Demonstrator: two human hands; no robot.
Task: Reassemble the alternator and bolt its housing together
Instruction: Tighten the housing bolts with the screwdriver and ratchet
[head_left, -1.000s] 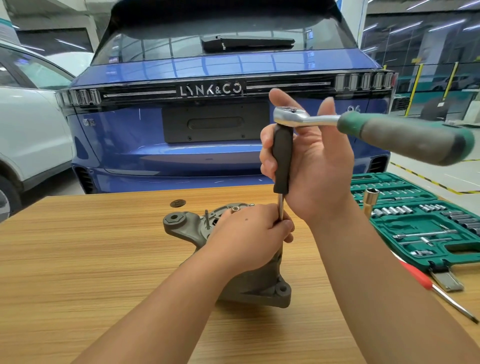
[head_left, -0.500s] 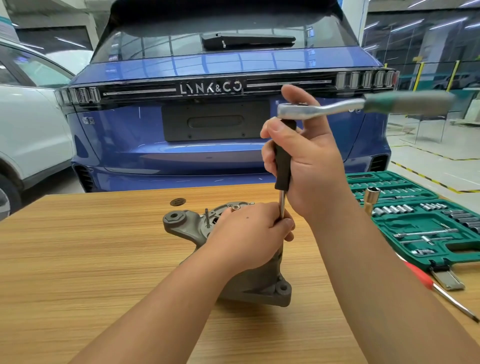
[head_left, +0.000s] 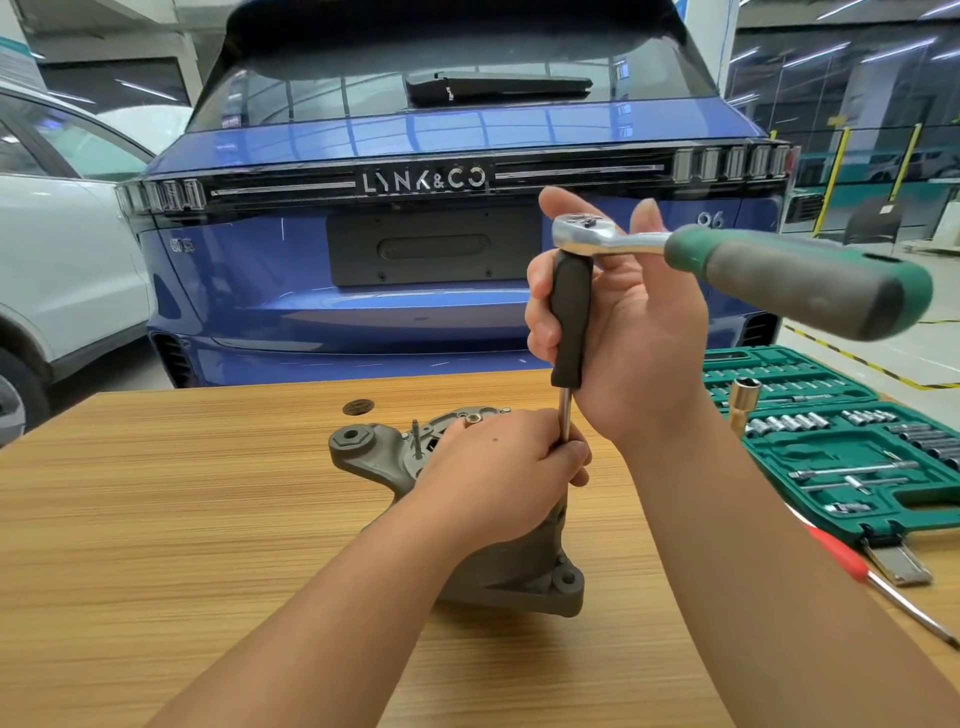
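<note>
- Head view: right hand (head_left: 631, 332) holds the driver handle (head_left: 570, 317), and the ratchet (head_left: 737, 265) has swung back toward the camera (a return stroke, likely)
- Left hand (head_left: 506, 473) pinches the shaft against the alternator (head_left: 498, 556) on the desk (head_left: 156, 519), so bolting goes on

Wood-grain bench (head_left: 156, 519) foreground. Blue car (head_left: 415, 301) rear directly behind bench, tailgate shut. White car (head_left: 62, 280) left of blue car. Right of it: pale floor (head_left: 914, 358) with striped line, yellow posts (head_left: 836, 176), glass walls.
</note>
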